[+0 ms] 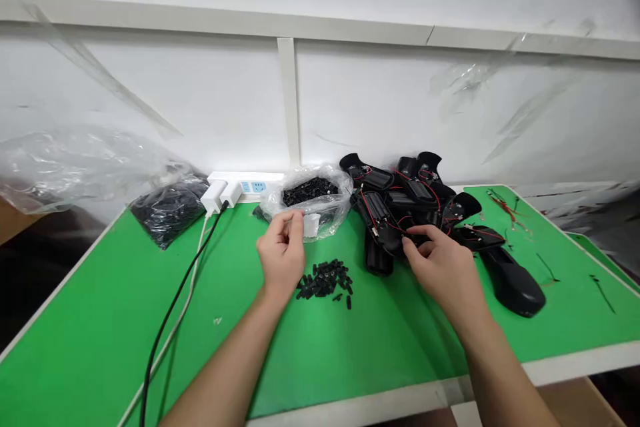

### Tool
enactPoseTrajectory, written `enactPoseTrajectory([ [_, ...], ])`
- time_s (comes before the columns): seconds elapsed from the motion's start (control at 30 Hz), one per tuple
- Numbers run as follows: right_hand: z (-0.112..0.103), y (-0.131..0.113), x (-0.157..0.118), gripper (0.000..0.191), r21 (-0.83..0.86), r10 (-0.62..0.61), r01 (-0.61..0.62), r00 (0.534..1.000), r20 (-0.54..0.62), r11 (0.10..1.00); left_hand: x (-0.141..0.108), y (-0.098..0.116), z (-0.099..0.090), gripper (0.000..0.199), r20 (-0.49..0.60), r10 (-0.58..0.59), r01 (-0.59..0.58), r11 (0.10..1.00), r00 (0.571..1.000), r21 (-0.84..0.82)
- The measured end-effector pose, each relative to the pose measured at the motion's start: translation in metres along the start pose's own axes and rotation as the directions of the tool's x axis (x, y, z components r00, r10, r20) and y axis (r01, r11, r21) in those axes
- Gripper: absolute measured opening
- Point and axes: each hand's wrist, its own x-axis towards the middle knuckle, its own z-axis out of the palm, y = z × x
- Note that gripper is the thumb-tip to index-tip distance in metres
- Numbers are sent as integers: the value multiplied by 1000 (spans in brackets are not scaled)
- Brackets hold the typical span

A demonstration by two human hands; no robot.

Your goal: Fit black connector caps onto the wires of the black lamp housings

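L hand [281, 257] sits just left of loose black plastic bits [324, 280], fingers half-curled in a loose pinch, can't tell if anything's held. R hand [447, 273] is part-open, fingers [415, 247] touching heap of black housings w/ red wires [380, 223], hold unclear, part of heap hidden behind it. Both hands well inside front edge of green desk [100, 320].
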Motion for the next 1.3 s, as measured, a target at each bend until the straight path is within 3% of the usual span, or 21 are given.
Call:
enactPoseTrajectory([
  [0.1,-2,2,1,32,87,-9,10,1000,-11,996,-2,-5,-5,30,70,28,-33,996,997,77],
  [0.23,-11,1,-4,36,81,-75,85,989,-124,993,0,1,-9,33,85,3,-11,996,996,91],
  [0.33,-16,-5,-6,35,57,-140,156,966,-218,986,1,7,-7,42,167,-99,106,994,981,-31],
  [0.4,-18,-12,-3,33,40,-214,232,940,-266,972,3,9,-6,50,276,-195,249,953,941,-175],
  [0.47,-18,-23,5,30,26,-338,359,898,-282,933,6,11,-6,64,445,-292,454,833,847,-317],
  [0.57,-14,-42,24,30,31,-553,570,807,-208,821,13,14,-11,87,706,-358,750,548,611,-371],
  [0.63,-10,-55,37,29,72,-662,671,740,-119,738,17,16,-16,89,795,-356,844,418,492,-336],
  [0.7,-2,-67,46,26,105,-698,714,700,-151,693,19,19,-19,76,829,-361,887,346,427,-306],
  [0.77,8,-77,50,22,169,-698,733,680,-225,659,19,20,-20,59,840,-379,909,307,389,-283],
  [0.87,26,-85,45,22,310,-597,673,740,-310,672,18,20,-19,51,836,-405,924,252,371,-288],
  [0.93,37,-85,36,29,427,-487,619,784,-385,659,19,20,-20,52,825,-417,924,190,381,-331],
  [1.0,45,-82,28,32,414,-493,682,726,-479,602,22,21,-21,51,800,-427,904,131,422,-407],
  [1.07,50,-76,21,31,345,-588,748,661,-467,567,26,20,-23,50,758,-432,860,93,489,-502],
  [1.17,53,-70,16,24,262,-735,810,586,-340,524,30,19,-26,48,700,-441,798,68,563,-599],
  [1.3,57,-69,13,18,194,-860,849,508,-43,492,31,18,-27,47,681,-440,786,103,585,-610],
])
